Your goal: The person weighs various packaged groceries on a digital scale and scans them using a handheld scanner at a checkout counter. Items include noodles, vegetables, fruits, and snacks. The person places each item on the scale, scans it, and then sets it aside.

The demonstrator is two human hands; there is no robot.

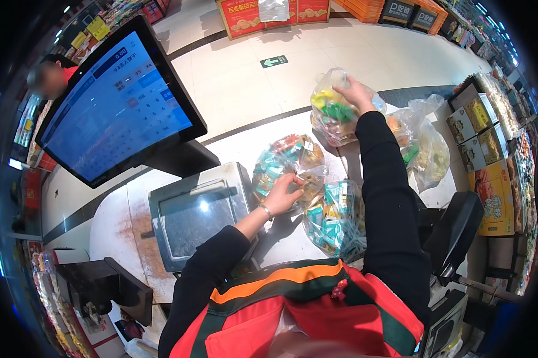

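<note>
My right hand [357, 94] reaches to the far side of the white counter and grips the top of a clear plastic bag of colourful packets [334, 109], slightly blurred. My left hand [288, 193], with a bracelet at the wrist, is over a clear bag of teal and red wrapped snacks [273, 163]; its thumb and fingers curl near the bag's gathered plastic, and I cannot tell whether they pinch it. Nearer my body lies another clear bag of teal packets [334, 221]. Beyond my right forearm are more filled clear bags [425, 147].
A touchscreen till monitor [121, 103] stands at the left, beside a weighing scale [197, 215] with a flat platter. A black device [459, 232] stands close to my right arm. Stacked snack boxes [488, 197] line the right side. A person [49, 78] is behind the monitor.
</note>
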